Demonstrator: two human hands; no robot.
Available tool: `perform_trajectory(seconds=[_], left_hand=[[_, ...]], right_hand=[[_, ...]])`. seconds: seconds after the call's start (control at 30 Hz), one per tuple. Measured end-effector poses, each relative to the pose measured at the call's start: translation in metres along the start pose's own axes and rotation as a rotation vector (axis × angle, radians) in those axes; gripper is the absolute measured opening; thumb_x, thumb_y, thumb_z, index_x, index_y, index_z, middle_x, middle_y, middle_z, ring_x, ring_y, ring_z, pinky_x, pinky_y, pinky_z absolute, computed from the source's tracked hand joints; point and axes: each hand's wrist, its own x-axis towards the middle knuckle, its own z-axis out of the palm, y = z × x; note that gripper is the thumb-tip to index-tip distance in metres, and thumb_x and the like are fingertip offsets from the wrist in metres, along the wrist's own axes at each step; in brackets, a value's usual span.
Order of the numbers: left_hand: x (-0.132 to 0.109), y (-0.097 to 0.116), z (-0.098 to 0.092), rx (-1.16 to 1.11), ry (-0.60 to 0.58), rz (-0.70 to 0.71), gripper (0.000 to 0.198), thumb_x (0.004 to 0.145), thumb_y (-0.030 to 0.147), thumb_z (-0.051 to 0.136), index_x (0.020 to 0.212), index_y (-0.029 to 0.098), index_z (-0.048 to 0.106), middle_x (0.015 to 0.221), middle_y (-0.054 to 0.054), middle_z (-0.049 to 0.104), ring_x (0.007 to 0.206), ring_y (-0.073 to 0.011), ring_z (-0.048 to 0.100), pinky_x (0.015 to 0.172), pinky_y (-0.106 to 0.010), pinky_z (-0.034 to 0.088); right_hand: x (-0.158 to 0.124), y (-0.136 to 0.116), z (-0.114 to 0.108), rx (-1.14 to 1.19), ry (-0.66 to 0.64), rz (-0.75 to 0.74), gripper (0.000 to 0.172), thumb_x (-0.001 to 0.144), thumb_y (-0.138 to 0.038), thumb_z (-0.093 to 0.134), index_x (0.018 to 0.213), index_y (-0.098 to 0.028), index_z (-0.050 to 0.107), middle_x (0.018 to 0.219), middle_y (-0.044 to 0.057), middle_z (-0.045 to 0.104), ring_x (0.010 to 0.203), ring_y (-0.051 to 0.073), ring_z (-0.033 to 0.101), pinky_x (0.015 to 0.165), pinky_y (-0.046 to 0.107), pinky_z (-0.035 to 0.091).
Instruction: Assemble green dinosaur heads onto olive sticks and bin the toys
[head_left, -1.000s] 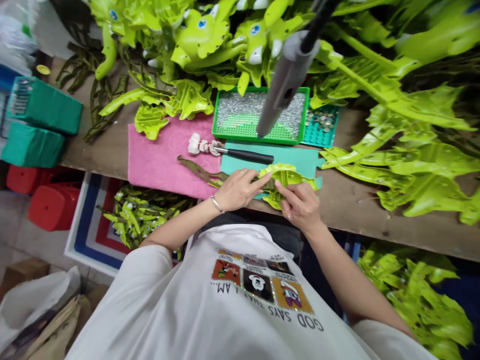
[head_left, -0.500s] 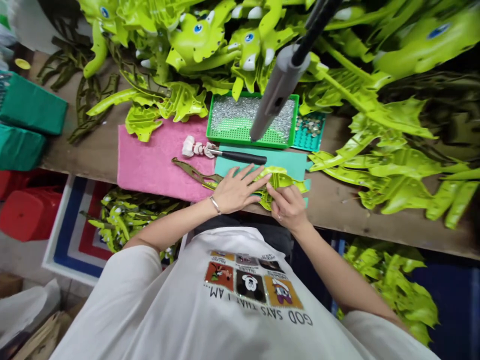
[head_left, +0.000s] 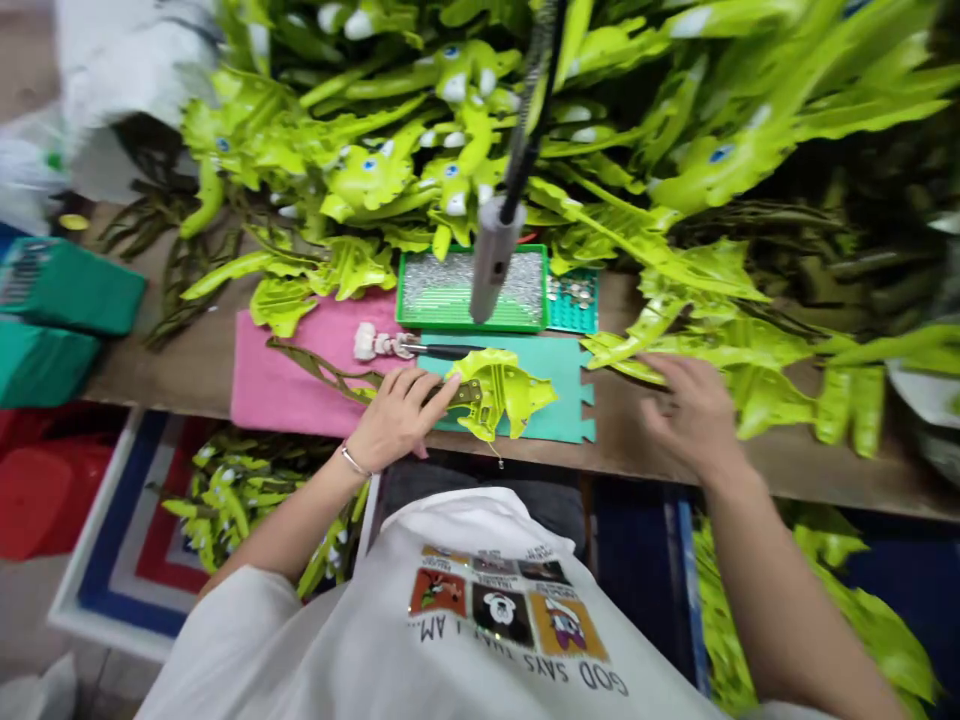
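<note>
My left hand (head_left: pixel 396 412) is closed on a lime-green plastic toy shell (head_left: pixel 510 393), its hollow side up, at the spot where a long olive-green plastic strip (head_left: pixel 319 368) joins it. The shell lies over a turquoise foam mat (head_left: pixel 566 385), and the strip reaches left across a pink towel (head_left: pixel 259 375). Off to the right, my right hand (head_left: pixel 694 415) is somewhat blurred, thumb and fingers apart, beside loose lime-green toy pieces (head_left: pixel 765 350). Whether its fingertips touch one of them I cannot tell. A black-handled tool (head_left: pixel 448 351) lies behind the shell, partly covered.
A green basket (head_left: pixel 405 318) of small metal screws stands behind the mat, beside a teal tray (head_left: pixel 591 318) of small metal parts. Above the basket hangs a grey power screwdriver (head_left: pixel 493 262). Lime-green dinosaur parts (head_left: pixel 375 180) are heaped along the back. Teal boxes (head_left: pixel 82 285) sit left.
My right hand has left the shell and moved right to the loose pieces. My left hand has gone from lying flat to gripping the shell and strip, which sit further left. The view has shifted.
</note>
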Motion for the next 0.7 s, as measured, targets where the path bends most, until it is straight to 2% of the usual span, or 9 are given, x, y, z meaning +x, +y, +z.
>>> perform_trajectory(seconds=[0.1, 0.17, 0.23, 0.3, 0.4, 0.5, 0.57, 0.63, 0.7], left_hand=[[-0.009, -0.043, -0.02, 0.082, 0.053, -0.091, 0.043, 0.104, 0.029, 0.04, 0.147, 0.03, 0.044, 0.129, -0.005, 0.064, 0.126, -0.0244, 0.056, 0.115, -0.053, 0.041], [-0.009, -0.083, -0.028, 0.084, 0.051, -0.218, 0.042, 0.104, 0.027, 0.04, 0.145, 0.027, 0.047, 0.132, -0.007, 0.063, 0.129, -0.0231, 0.054, 0.119, -0.053, 0.034], [-0.006, -0.127, -0.029, 0.04, 0.066, -0.337, 0.043, 0.103, 0.024, 0.038, 0.144, 0.023, 0.049, 0.134, -0.011, 0.061, 0.136, -0.0258, 0.047, 0.121, -0.058, 0.027], [0.0, -0.168, -0.025, -0.022, 0.077, -0.388, 0.044, 0.101, 0.023, 0.04, 0.143, 0.022, 0.051, 0.135, -0.013, 0.059, 0.141, -0.028, 0.043, 0.12, -0.06, 0.026], [0.014, -0.216, -0.016, -0.08, 0.033, -0.439, 0.042, 0.099, 0.023, 0.046, 0.141, 0.022, 0.052, 0.138, -0.011, 0.057, 0.145, -0.0247, 0.035, 0.12, -0.056, 0.025], [0.034, -0.244, -0.01, -0.046, -0.137, -0.507, 0.042, 0.103, 0.015, 0.04, 0.145, 0.017, 0.042, 0.148, -0.006, 0.05, 0.143, -0.013, 0.028, 0.125, -0.055, 0.009], [0.045, -0.255, -0.009, 0.004, -0.19, -0.576, 0.039, 0.106, 0.015, 0.039, 0.145, 0.015, 0.039, 0.155, -0.003, 0.042, 0.141, -0.0084, 0.023, 0.126, -0.053, 0.001], [0.047, -0.265, -0.008, 0.048, -0.109, -0.622, 0.042, 0.103, 0.021, 0.051, 0.143, 0.014, 0.039, 0.157, -0.002, 0.038, 0.139, -0.0081, 0.022, 0.126, -0.046, 0.005], [0.033, -0.276, -0.01, 0.084, 0.052, -0.65, 0.051, 0.098, 0.02, 0.061, 0.142, 0.009, 0.038, 0.152, -0.006, 0.042, 0.135, -0.0105, 0.025, 0.123, -0.039, 0.017]], right_hand=[[-0.006, 0.048, 0.016, -0.181, 0.012, 0.094, 0.049, 0.059, -0.025, 0.066, 0.108, -0.023, 0.073, 0.092, 0.02, 0.074, 0.088, 0.038, 0.067, 0.075, 0.054, 0.041], [-0.008, 0.062, 0.025, -0.195, 0.012, 0.126, 0.04, 0.057, -0.028, 0.068, 0.097, -0.026, 0.076, 0.085, 0.018, 0.074, 0.088, 0.039, 0.067, 0.075, 0.055, 0.036], [-0.007, 0.066, 0.025, -0.17, 0.017, 0.125, 0.03, 0.056, -0.029, 0.069, 0.086, -0.03, 0.076, 0.079, 0.016, 0.073, 0.086, 0.036, 0.067, 0.074, 0.054, 0.033], [-0.005, 0.064, 0.019, -0.159, 0.018, 0.113, 0.021, 0.057, -0.034, 0.069, 0.077, -0.031, 0.075, 0.075, 0.014, 0.072, 0.082, 0.032, 0.065, 0.075, 0.052, 0.032], [0.0, 0.063, 0.006, -0.219, -0.01, 0.055, 0.023, 0.065, -0.047, 0.063, 0.076, -0.03, 0.074, 0.07, 0.007, 0.07, 0.074, 0.027, 0.064, 0.075, 0.046, 0.035], [0.008, 0.066, -0.005, -0.293, -0.001, -0.087, 0.03, 0.074, -0.051, 0.056, 0.085, -0.028, 0.073, 0.07, 0.002, 0.069, 0.066, 0.023, 0.064, 0.075, 0.041, 0.039], [0.015, 0.064, -0.011, -0.308, 0.028, -0.218, 0.028, 0.078, -0.048, 0.056, 0.091, -0.028, 0.071, 0.072, 0.002, 0.071, 0.064, 0.022, 0.065, 0.075, 0.041, 0.042], [0.023, 0.053, -0.018, -0.309, 0.03, -0.308, 0.024, 0.079, -0.044, 0.059, 0.095, -0.029, 0.07, 0.074, 0.002, 0.072, 0.063, 0.022, 0.065, 0.076, 0.041, 0.044], [0.031, 0.032, -0.024, -0.294, 0.02, -0.348, 0.023, 0.08, -0.039, 0.063, 0.101, -0.031, 0.068, 0.076, 0.001, 0.072, 0.064, 0.022, 0.065, 0.079, 0.042, 0.046]])
